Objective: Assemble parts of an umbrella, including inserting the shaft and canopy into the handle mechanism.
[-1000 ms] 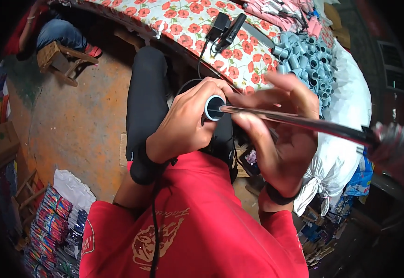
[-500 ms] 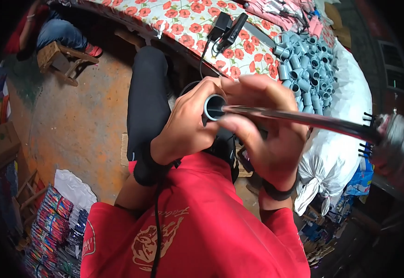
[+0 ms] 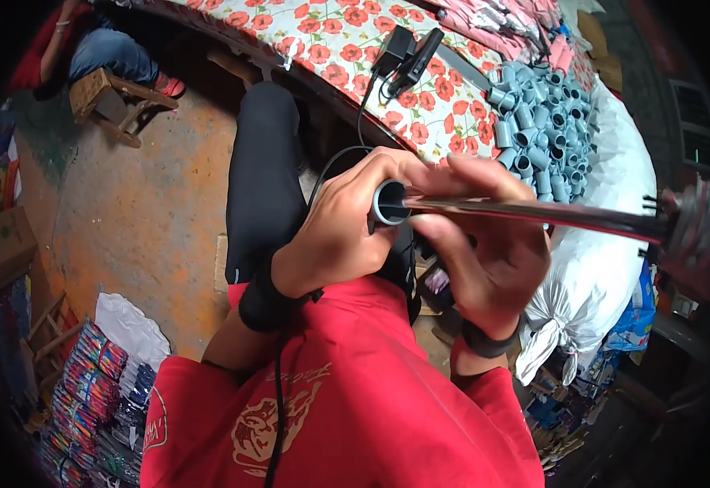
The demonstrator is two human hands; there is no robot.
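Observation:
My left hand (image 3: 343, 224) is closed round a short blue-grey plastic tube (image 3: 377, 202), its round open mouth facing up toward me. A shiny metal rod (image 3: 534, 213) meets this mouth; whether its tip sits inside or just in front I cannot tell. Thumb and curled fingers of my right hand (image 3: 497, 268) lie on either side of the rod near that end. From there the rod runs right to a blurred, pale wrapped end (image 3: 691, 232) with several thin black prongs beside it.
Many similar grey tubes (image 3: 546, 134) lie heaped on a flowered table cover (image 3: 326, 53). A black adapter (image 3: 396, 53) with a cable is there too. A tied white sack (image 3: 607, 244) stands at right. Another person sits by a wooden stool (image 3: 119, 106); colourful bundles (image 3: 87, 390) lie lower left.
Both hands, with the tube and rod, have shifted slightly to the right and nearer to me. The rod's far end is a little less blurred.

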